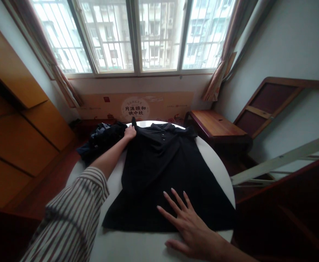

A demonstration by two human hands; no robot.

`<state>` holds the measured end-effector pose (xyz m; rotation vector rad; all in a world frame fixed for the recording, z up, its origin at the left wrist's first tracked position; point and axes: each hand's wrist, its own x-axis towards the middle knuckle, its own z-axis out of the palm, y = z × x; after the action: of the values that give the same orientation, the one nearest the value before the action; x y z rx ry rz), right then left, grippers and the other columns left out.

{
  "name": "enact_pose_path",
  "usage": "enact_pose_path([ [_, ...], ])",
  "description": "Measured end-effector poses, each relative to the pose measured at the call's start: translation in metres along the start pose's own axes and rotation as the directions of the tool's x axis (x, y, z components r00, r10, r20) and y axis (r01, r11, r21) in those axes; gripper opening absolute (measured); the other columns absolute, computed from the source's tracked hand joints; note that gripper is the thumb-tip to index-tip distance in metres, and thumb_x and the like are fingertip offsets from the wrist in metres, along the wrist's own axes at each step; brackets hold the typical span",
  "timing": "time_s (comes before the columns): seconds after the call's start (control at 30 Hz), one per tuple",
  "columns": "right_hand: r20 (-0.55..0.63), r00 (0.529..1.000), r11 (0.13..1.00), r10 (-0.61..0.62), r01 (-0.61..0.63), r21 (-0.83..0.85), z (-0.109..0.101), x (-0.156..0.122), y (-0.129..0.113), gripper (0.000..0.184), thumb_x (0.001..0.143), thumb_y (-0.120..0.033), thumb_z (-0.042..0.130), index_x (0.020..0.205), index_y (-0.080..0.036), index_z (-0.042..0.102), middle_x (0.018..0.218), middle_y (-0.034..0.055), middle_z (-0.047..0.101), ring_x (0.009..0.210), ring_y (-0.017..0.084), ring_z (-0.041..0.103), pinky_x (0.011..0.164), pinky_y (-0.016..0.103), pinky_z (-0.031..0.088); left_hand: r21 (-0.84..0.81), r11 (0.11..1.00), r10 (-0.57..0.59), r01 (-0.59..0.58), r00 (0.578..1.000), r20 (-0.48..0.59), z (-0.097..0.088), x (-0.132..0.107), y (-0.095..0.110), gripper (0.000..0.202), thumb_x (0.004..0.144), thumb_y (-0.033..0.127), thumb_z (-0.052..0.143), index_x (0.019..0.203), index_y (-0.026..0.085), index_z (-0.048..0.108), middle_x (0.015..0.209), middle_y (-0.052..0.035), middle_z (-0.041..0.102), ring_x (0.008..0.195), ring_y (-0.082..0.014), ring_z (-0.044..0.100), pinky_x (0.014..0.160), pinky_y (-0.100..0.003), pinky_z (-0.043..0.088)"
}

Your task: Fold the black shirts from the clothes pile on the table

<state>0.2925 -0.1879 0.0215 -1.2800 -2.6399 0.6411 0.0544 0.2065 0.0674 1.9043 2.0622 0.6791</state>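
Observation:
A black polo shirt (165, 171) lies spread over a round white table (219, 171), its collar and buttons at the far side and its hem toward me. At the far left, my left hand (130, 131) is closed on the shirt's sleeve and lifts a bit of it. My right hand (188, 225) is open with fingers spread, its fingertips over the shirt near the hem and its thumb over the white tabletop. A heap of dark clothes (103, 140) sits on the table's left edge, next to my left hand.
Orange-brown cabinets (20, 120) stand on the left. Beyond the table are a printed cardboard panel (170, 103) and a window (159, 40) with curtains. On the right are a low wooden table (216, 123), a leaning wooden frame (268, 105) and a pale metal rail (285, 158).

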Motion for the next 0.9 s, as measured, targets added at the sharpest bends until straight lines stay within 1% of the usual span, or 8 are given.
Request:
enact_pose_path([
  [0.2, -0.009, 1.0, 1.0, 0.009, -0.009, 0.01, 0.002, -0.002, 0.0, 0.081, 0.085, -0.066, 0.059, 0.154, -0.038, 0.028, 0.165, 0.0099, 0.009, 0.148, 0.045, 0.005, 0.108, 0.077, 0.01, -0.158, 0.986, -0.051, 0.044, 0.998, -0.037, -0.028, 0.009, 0.0, 0.043, 0.086, 0.022, 0.065, 0.125, 0.015, 0.048, 0.111, -0.0116, 0.066, 0.098, -0.0202, 0.067, 0.087, -0.029, 0.051],
  [0.33, -0.029, 0.999, 1.0, -0.024, 0.024, -0.011, -0.003, -0.014, 0.004, 0.068, 0.092, -0.052, 0.058, 0.152, -0.027, 0.038, 0.16, 0.013, 0.029, 0.148, 0.038, 0.019, 0.114, 0.067, 0.024, -0.128, 0.992, -0.033, 0.017, 0.991, -0.128, -0.063, 0.009, -0.013, 0.056, 0.08, 0.013, 0.069, 0.13, 0.016, 0.044, 0.117, -0.0113, 0.062, 0.11, -0.0213, 0.061, 0.096, -0.03, 0.046],
  [0.5, -0.103, 0.995, 0.989, 0.003, -0.018, -0.145, -0.02, -0.057, 0.02, 0.05, 0.088, -0.017, 0.054, 0.138, -0.016, 0.058, 0.145, 0.0143, 0.053, 0.135, 0.03, 0.048, 0.108, 0.046, 0.048, 0.2, 0.945, 0.303, -0.257, 0.921, -0.245, -0.086, -0.045, -0.015, 0.039, 0.082, 0.012, 0.063, 0.121, 0.017, 0.055, 0.122, -0.0146, 0.056, 0.12, -0.0316, 0.052, 0.099, -0.04, 0.044],
  [0.6, -0.19, 0.981, 0.953, 0.028, -0.083, -0.291, -0.022, -0.089, 0.041, 0.064, 0.075, -0.006, 0.052, 0.137, -0.019, 0.059, 0.136, 0.0107, 0.061, 0.126, 0.03, 0.057, 0.101, 0.046, 0.054, 0.124, 0.798, 0.593, -0.59, 0.805, 0.013, -0.083, -0.129, -0.02, 0.02, 0.092, 0.018, 0.054, 0.111, 0.019, 0.06, 0.107, -0.0091, 0.061, 0.099, -0.0234, 0.06, 0.089, -0.033, 0.048],
  [0.7, -0.3, 0.954, 0.889, 0.02, -0.154, -0.431, -0.012, -0.112, 0.066, 0.069, 0.066, 0.001, 0.046, 0.129, -0.02, 0.064, 0.125, 0.0107, 0.068, 0.113, 0.029, 0.065, 0.091, 0.045, 0.059, -0.049, 0.563, 0.772, -0.825, 0.503, 0.389, -0.078, -0.229, -0.039, 0.02, 0.097, 0.036, 0.051, 0.102, 0.02, 0.061, 0.1, -0.0073, 0.062, 0.089, -0.0204, 0.06, 0.081, -0.032, 0.049],
  [0.77, -0.366, 0.931, 0.854, -0.003, -0.188, -0.485, -0.005, -0.119, 0.079, 0.064, 0.066, 0.004, 0.043, 0.122, -0.018, 0.067, 0.117, 0.0115, 0.071, 0.105, 0.028, 0.067, 0.085, 0.043, 0.06, -0.13, 0.489, 0.775, -0.862, 0.362, 0.519, -0.078, -0.282, -0.058, 0.043, 0.086, 0.057, 0.063, 0.109, 0.02, 0.06, 0.102, -0.0084, 0.062, 0.092, -0.024, 0.058, 0.084, -0.036, 0.049],
  [0.83, -0.396, 0.917, 0.838, -0.035, -0.189, -0.512, -0.003, -0.121, 0.084, 0.059, 0.067, 0.005, 0.042, 0.115, -0.018, 0.069, 0.11, 0.0115, 0.072, 0.1, 0.026, 0.068, 0.083, 0.04, 0.06, -0.155, 0.468, 0.757, -0.87, 0.304, 0.578, -0.08, -0.316, -0.076, 0.054, 0.08, 0.054, 0.07, 0.12, 0.021, 0.057, 0.112, -0.0107, 0.061, 0.099, -0.0265, 0.058, 0.088, -0.038, 0.05],
  [0.9, -0.397, 0.917, 0.842, -0.045, -0.18, -0.509, -0.006, -0.119, 0.084, 0.057, 0.066, 0.007, 0.041, 0.109, -0.017, 0.069, 0.105, 0.0108, 0.072, 0.097, 0.024, 0.068, 0.082, 0.037, 0.059, -0.109, 0.467, 0.735, -0.878, 0.317, 0.6, -0.083, -0.331, -0.091, 0.042, 0.087, 0.032, 0.064, 0.126, 0.02, 0.054, 0.122, -0.0124, 0.059, 0.109, -0.0275, 0.056, 0.095, -0.039, 0.048],
])
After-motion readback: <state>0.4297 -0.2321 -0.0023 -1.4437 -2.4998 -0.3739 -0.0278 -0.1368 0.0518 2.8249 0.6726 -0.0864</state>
